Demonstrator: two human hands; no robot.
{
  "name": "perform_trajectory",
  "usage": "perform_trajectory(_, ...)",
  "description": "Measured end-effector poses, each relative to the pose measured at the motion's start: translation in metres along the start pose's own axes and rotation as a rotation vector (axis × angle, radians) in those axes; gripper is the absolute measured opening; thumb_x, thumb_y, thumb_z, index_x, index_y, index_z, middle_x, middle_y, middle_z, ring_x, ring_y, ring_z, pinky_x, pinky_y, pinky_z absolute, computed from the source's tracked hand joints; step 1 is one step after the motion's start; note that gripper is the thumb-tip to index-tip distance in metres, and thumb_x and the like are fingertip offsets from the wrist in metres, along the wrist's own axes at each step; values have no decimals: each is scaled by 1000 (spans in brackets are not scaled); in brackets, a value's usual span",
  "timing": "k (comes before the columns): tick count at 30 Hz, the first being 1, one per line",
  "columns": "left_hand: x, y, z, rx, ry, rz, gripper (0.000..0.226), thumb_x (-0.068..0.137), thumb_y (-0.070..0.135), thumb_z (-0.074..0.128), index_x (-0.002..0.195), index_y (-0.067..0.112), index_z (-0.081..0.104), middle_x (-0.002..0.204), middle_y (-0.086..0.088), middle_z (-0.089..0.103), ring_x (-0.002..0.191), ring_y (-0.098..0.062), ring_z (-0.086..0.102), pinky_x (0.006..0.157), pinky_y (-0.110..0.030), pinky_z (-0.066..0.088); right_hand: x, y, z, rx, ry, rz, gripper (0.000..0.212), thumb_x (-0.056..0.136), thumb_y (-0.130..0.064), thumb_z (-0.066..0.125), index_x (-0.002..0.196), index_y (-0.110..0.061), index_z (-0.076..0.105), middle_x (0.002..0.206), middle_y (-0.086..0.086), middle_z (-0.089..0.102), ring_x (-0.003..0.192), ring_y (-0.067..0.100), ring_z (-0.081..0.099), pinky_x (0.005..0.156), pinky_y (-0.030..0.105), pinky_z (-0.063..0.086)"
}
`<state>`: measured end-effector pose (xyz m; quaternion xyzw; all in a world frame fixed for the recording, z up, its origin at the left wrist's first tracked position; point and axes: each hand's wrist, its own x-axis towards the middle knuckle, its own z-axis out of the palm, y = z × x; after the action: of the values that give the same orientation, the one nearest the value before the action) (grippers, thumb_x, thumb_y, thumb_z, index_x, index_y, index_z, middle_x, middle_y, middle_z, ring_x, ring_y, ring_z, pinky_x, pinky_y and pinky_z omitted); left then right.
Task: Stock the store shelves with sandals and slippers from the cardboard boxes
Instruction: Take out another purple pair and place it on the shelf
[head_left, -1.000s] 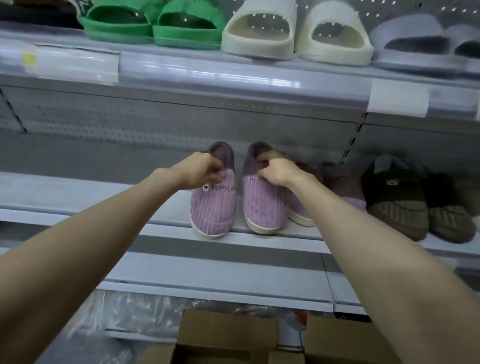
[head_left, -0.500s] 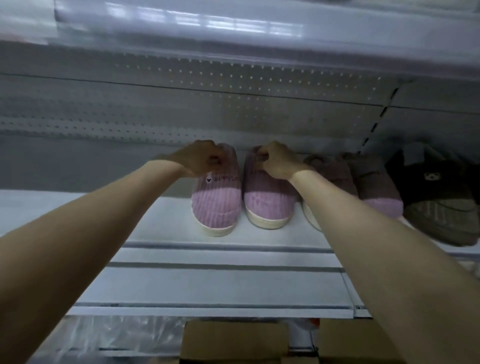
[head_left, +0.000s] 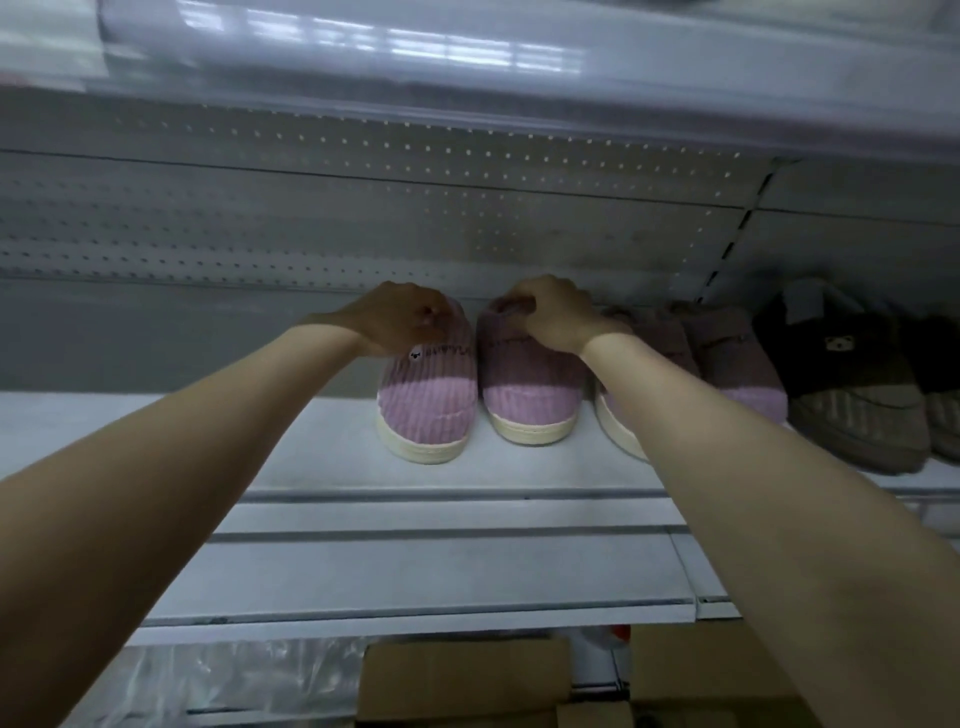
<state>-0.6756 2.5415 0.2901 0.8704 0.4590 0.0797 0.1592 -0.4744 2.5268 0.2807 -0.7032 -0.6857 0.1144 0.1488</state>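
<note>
— The purple slipper (head_left: 426, 400) that your left hand (head_left: 397, 322) grips has a stitched line of dark letters across its top, beside a small black emblem (head_left: 415, 355).
— You cannot spell it out, though: the letters are too blurred.
— Its mate (head_left: 530, 389), gripped by your right hand (head_left: 553, 312), bears a like line, fainter and just as unreadable.
— The dark brown slipper (head_left: 852, 384) to your right shows only a small bear-face patch (head_left: 836, 344).

Dim, cool light — pale reflections streak the upper shelf edge (head_left: 467, 57), blurred, perhaps by motion; the brown slippers (head_left: 857, 410) at right sink into shadow.
</note>
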Motion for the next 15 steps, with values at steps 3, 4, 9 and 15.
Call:
perform_trajectory(3, -12, 18, -11, 7, 17, 3, 47, 93, 37, 50, 136, 19, 45, 142, -5, 46, 128, -25, 43, 102, -28, 32, -16, 2, -23, 20, 8, 37, 43, 83, -36, 65, 123, -21, 60, 133, 6, 56, 123, 28, 50, 106, 42, 36)
perform_trajectory(4, -15, 25, -15, 2, 22, 1, 51, 92, 38, 52, 138, 19, 43, 144, -4, 44, 129, -24, 42, 102, -27, 31, -22, 2, -32, 14, 7, 48, 48, 82, -37, 66, 127, -20, 57, 136, 6, 54, 125, 28, 49, 107, 41, 36)
perform_trajectory(9, -32, 75, -26, -67, 73, 11, 71, 81, 43, 65, 142, 21, 35, 148, -2, 37, 132, -22, 40, 105, -26, 31, -66, 7, -77, -33, 17, 67, 58, 81, -34, 68, 135, -23, 48, 140, 7, 49, 126, 30, 47, 106, 40, 38)
perform_trajectory(15, -55, 147, -19, -2, 139, 104, 87, 78, 47, 67, 147, 15, 24, 149, -12, 35, 135, -28, 36, 110, -34, 32, -148, 42, -117, -43, 109, 74, 66, 80, -25, 72, 140, -19, 43, 141, 11, 48, 130, 31, 43, 108, 40, 35)
